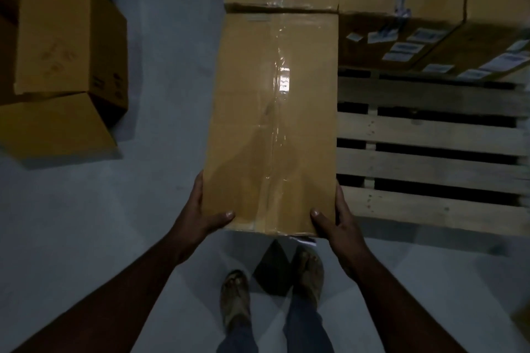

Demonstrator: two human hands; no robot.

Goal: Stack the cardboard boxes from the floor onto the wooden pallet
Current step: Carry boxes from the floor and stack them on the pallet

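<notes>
Right now you are holding the taped cardboard box off the floor, left hand and right hand gripping only its near corners, beside the wooden pallet. Its far end is probably pulling down, so it could be slipping from your fingers.

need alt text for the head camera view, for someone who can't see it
Seen from above, a person's left hand and right hand hold a taped cardboard box by its near corners, carrying it in front of their feet. A wooden pallet lies to the right with labelled boxes stacked at its far end, and an open box sits on the floor to the left.
</notes>
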